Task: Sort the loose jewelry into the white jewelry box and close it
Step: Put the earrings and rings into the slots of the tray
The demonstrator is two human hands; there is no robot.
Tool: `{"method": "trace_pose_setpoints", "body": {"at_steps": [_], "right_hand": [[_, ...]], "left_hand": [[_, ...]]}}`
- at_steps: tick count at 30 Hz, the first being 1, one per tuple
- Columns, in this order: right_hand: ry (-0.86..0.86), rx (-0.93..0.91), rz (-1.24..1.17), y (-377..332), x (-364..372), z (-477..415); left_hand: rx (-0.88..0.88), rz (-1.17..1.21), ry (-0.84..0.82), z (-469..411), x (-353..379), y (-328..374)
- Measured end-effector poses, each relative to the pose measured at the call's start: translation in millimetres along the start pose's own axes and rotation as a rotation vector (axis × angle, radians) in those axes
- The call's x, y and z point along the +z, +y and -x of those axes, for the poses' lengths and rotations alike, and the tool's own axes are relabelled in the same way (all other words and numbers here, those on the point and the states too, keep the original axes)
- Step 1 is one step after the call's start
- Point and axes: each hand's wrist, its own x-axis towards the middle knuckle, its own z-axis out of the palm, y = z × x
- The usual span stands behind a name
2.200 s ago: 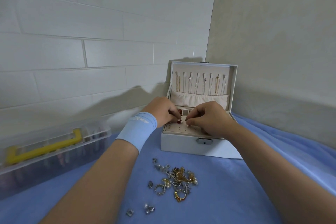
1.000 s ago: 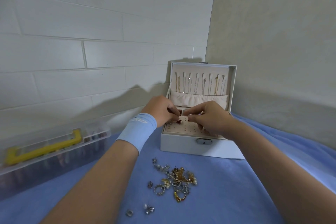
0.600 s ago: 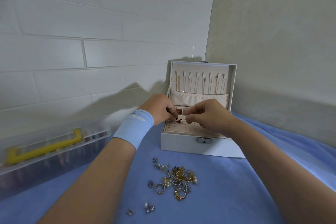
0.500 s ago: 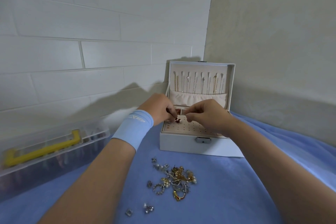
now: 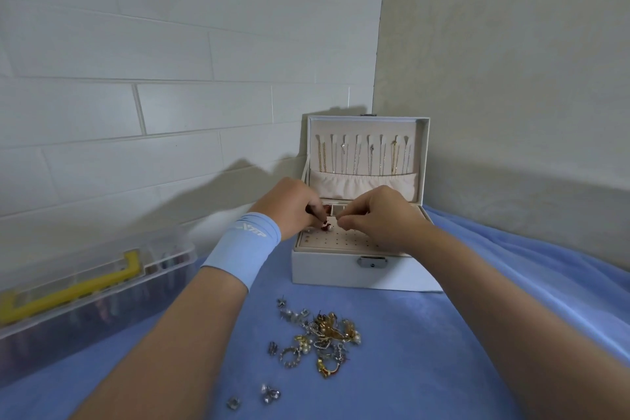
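The white jewelry box [image 5: 327, 269] stands open on the blue cloth, lid upright with several thin chains [image 5: 363, 153] hanging inside it. My left hand [image 5: 293, 208], wearing a light blue wristband, and my right hand [image 5: 378, 215] hover over the box's perforated earring panel [image 5: 344, 240]. Between their fingertips sits a small red earring [image 5: 326, 224], which my left fingers pinch; my right fingertips are curled and pinched close beside it, what they hold is too small to tell. A pile of loose gold and silver jewelry [image 5: 318, 337] lies in front of the box.
A clear plastic case with a yellow handle [image 5: 85, 280] lies at the left by the tiled wall. Two small silver pieces [image 5: 252, 397] lie apart near the front. A plain wall rises behind the box and along the right.
Both hands have stayed over the earring panel, with only small finger shifts around the red earring. The pile on the cloth has not moved.
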Motion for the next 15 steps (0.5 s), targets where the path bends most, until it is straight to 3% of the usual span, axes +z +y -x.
{"method": "trace_pose_setpoints", "body": {"at_steps": [15], "right_hand": [[-0.004, -0.072, 0.258, -3.7, 1.2, 7.9]], "left_hand": [[0.045, -0.029, -0.005, 2.0, -3.5, 1.4]]}}
